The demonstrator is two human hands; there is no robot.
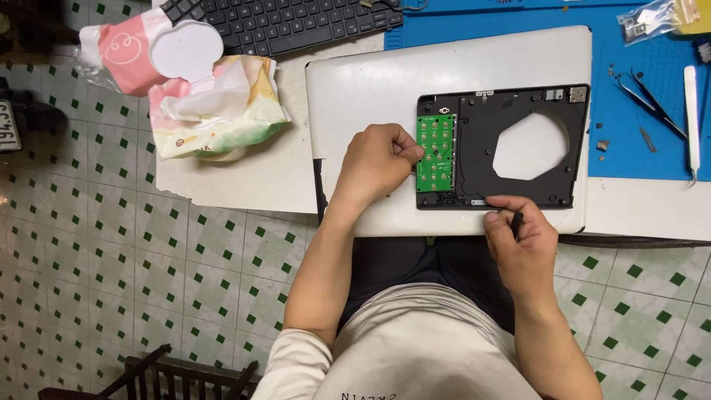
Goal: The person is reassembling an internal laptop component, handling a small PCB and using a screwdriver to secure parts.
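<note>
A black plastic frame (pixel 511 111) with a big cut-out lies on a white laptop lid (pixel 385 81). A green circuit board (pixel 435 152) sits in the frame's left end. My left hand (pixel 374 167) rests on the lid with its fingertips pressing the board's left edge. My right hand (pixel 522 241) is at the frame's near edge, gripping a small black tool (pixel 516 222) whose tip points toward the frame's bottom rim.
A pack of wet wipes (pixel 211 111) and a pink pack (pixel 126 48) lie at the left. A black keyboard (pixel 289 22) is at the back. Tweezers (pixel 652 104) and a white pry tool (pixel 692 122) rest on a blue mat (pixel 637 141). Tiled floor lies below.
</note>
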